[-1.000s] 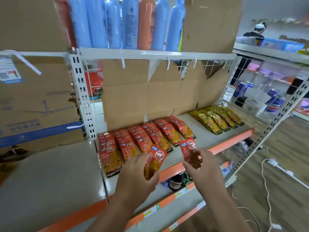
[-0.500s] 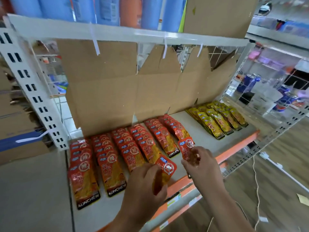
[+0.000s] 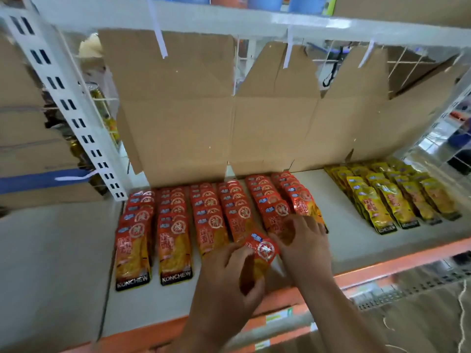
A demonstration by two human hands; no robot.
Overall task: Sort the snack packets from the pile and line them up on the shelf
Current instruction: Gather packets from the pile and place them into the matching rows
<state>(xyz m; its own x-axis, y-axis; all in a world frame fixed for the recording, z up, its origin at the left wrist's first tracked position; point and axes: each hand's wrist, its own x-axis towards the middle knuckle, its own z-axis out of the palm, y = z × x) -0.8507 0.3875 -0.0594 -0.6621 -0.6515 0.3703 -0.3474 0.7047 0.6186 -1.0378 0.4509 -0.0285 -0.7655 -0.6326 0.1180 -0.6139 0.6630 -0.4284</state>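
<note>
Lower centre: packet [image 3: 260,253] is held in left grip [image 3: 229,278]; second packet [image 3: 286,234], pinched by right grip [image 3: 303,243], is set on row [image 3: 274,207]; squaring needed next.

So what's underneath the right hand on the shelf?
The right hand rests on the front ends of the rightmost red packet rows, beside the loose red packet in the left hand. The packet fronts and shelf beneath its palm are covered.

Bright, even overhead light; soft motion blur throughout, wide-angle bending at the edges.
</note>
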